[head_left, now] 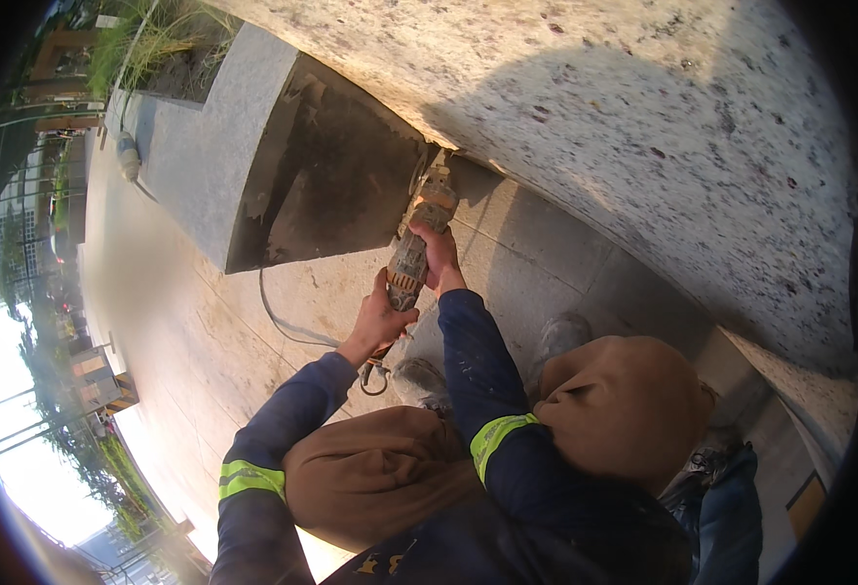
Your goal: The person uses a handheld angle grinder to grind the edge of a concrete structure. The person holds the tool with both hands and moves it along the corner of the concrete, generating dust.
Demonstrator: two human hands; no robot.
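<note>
Both my hands are closed around a dusty, worn angle grinder (409, 265) with an orange-brown head. My left hand (380, 320) grips its rear end, close to where the cable leaves. Farther forward, my right hand (437, 255) wraps the body just behind the head. The grinder's front reaches into the corner where a dark, stained block face (331, 175) meets the speckled stone wall (633, 166). Its disc is hard to make out there.
Grey paving (536, 249) runs along the wall's foot. A cable (278, 317) trails left across the floor from the grinder. Beside the grey ledge (195, 166) a cable connector (129, 156) lies. My bent knees are close behind my arms; a blue-trousered leg (731, 517) shows at lower right.
</note>
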